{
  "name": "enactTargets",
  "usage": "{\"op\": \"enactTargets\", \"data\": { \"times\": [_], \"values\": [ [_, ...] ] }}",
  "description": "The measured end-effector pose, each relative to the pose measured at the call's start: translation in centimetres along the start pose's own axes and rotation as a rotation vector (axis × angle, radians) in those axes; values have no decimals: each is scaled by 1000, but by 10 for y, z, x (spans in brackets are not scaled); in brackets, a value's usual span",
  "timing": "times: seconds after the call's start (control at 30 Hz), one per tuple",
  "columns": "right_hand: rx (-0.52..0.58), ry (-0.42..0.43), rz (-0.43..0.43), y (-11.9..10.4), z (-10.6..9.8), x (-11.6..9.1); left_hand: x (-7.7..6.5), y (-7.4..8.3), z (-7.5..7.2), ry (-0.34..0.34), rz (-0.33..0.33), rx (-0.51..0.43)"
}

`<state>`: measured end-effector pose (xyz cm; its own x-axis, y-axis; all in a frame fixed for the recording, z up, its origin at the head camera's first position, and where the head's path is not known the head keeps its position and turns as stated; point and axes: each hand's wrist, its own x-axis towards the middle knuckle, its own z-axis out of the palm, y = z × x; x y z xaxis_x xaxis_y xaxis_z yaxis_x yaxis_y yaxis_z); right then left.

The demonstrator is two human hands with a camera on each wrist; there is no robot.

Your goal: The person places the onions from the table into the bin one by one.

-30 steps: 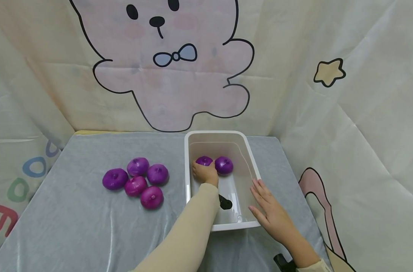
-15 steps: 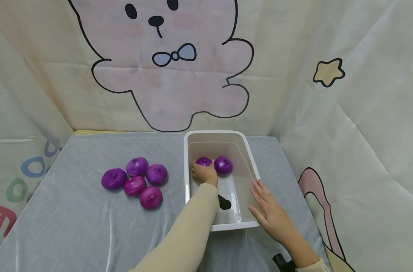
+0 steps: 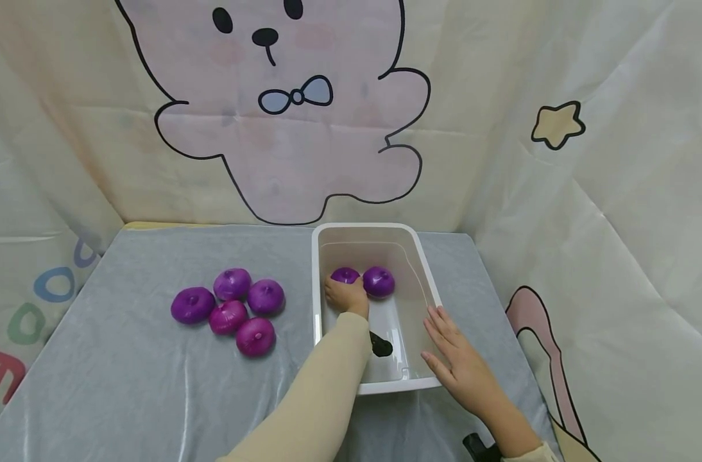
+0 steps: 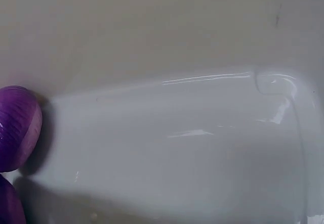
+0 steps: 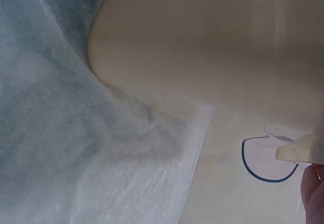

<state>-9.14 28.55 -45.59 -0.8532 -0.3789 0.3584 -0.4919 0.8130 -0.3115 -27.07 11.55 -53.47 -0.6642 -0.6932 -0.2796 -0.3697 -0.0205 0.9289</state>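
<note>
Purple skin shows above the left grip (image 3: 348, 296), which is clasped round an onion (image 3: 344, 275) inside the white tub (image 3: 385, 387), hiding its lower part; the fingertips are hard to make out. Just beside it in the tub sits a second onion (image 3: 378, 282). From under the sleeve (image 3: 322, 391) pokes a dark object (image 3: 381, 346), mostly hidden. Released, with straight fingers, the right grip (image 3: 456, 359) rests against the tub's right rim; the right wrist view cuts it off. Left of the tub, five more onions (image 3: 228, 317) cluster on the cloth-covered counter (image 3: 126, 385). At the left edge, a cut-off red shape (image 3: 18, 371) may be a letter; I cannot tell. Behind, the printed animal (image 3: 305, 160) is cropped at the top.
</note>
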Motion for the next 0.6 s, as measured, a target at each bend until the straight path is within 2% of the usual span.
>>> {"op": "enactTargets", "data": {
  "times": [0.03,0.07,0.1,0.27,0.43,0.5,0.6],
  "values": [
    [1,-3,3,0,0,0,-1,1,-1,7,8,0],
    [3,-2,3,0,0,0,-6,9,-8,-20,-13,1],
    [3,-4,6,0,0,0,-7,10,-9,-24,-12,6],
    [8,-10,18,0,1,-1,-6,10,-7,-28,18,66],
    [11,-4,10,0,2,-1,-9,17,-6,-38,83,111],
    [12,4,5,0,2,-1,-12,24,-5,-55,103,94],
    [12,11,-4,1,2,-1,-20,39,-3,-91,84,33]
  ]
}}
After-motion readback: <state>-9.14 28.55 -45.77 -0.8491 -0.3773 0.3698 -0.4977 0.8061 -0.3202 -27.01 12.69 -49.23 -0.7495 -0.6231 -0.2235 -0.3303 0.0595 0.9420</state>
